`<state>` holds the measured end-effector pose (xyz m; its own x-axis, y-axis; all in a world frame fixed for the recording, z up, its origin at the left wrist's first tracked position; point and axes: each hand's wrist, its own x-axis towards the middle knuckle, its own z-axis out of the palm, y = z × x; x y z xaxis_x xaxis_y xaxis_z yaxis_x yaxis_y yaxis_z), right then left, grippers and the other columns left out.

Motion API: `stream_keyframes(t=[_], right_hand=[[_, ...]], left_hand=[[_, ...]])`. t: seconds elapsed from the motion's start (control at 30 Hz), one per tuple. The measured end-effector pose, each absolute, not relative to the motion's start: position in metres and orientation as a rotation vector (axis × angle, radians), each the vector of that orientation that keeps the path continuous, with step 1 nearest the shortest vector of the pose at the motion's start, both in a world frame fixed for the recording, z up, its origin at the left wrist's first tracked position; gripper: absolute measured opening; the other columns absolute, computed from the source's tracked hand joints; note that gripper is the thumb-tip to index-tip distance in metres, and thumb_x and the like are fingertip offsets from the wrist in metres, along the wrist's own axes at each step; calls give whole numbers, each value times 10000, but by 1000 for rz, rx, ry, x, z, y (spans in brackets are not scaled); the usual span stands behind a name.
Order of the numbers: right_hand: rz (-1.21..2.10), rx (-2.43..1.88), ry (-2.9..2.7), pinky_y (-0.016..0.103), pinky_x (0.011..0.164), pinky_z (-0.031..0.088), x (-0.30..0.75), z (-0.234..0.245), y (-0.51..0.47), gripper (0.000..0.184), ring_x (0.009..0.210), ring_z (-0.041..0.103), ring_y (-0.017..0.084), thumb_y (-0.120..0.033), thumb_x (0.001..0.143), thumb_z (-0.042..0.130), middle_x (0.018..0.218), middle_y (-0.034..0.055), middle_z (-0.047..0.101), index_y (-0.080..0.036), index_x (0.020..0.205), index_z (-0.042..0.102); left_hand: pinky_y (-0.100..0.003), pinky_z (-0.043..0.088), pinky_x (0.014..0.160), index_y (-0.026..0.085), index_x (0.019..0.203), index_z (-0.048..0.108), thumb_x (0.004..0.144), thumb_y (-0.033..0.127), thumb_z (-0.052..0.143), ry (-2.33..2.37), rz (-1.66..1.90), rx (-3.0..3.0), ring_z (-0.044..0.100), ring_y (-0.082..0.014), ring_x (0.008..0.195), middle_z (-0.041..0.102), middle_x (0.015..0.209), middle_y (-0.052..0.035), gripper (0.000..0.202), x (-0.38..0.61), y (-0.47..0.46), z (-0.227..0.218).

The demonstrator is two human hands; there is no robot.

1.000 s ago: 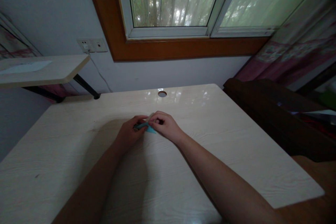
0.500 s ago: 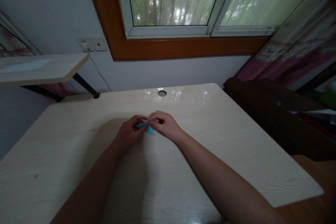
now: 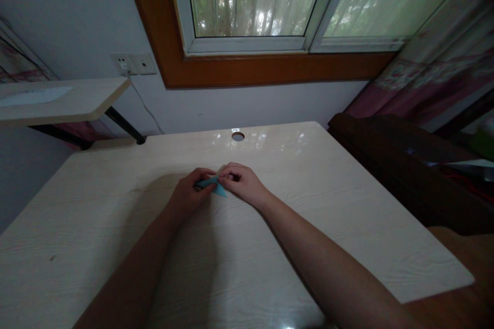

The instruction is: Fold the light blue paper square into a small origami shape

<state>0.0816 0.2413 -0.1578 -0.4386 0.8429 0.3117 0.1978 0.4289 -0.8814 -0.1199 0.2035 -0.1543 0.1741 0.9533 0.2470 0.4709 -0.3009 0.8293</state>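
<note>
Between my two hands is a small piece of folded light-blue paper (image 3: pixel 219 190), with one pointed corner hanging toward me. My left hand (image 3: pixel 192 185) is closed on its left part, thumb below and fingers above. From the right, my right hand (image 3: pixel 240 181) pinches the paper near its upper middle with thumb and fingertips. The fingertips of both hands almost meet and hide much of the paper. Both hands are low over the pale wood-grain desk (image 3: pixel 270 257).
A round cable hole (image 3: pixel 238 136) lies near the desk's back edge. At the left a raised shelf (image 3: pixel 65 108) on black legs holds a white sheet (image 3: pixel 36 96). Behind are a wall socket (image 3: pixel 133 64) with a cord and a window. Dark brown furniture (image 3: pixel 378 164) stands at the right.
Hardly anything differs. Both hands keep their grip on the blue paper, and the whole view has shifted very slightly.
</note>
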Motion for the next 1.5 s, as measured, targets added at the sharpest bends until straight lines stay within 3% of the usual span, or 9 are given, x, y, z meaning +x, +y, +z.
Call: stream_keyframes(t=[1.17,1.5], right_hand=[[1333,-788,-1716,259,672,419,85,-159,248,189,717,543,130,-360,844,661,794,14,611,-176,850,705],[1281,-869,-1776,238,616,386,83,-161,245,214,678,512,117,-383,818,694,801,13,613,-171,843,709]], left_hand=[[-289,509,804,210,1053,677,832,337,687,1254,1042,1742,657,-191,876,702,975,-28,255,-125,204,-154],[-255,498,692,233,1232,551,830,324,692,1243,1017,1788,639,-165,796,655,882,-14,436,-121,205,-157]])
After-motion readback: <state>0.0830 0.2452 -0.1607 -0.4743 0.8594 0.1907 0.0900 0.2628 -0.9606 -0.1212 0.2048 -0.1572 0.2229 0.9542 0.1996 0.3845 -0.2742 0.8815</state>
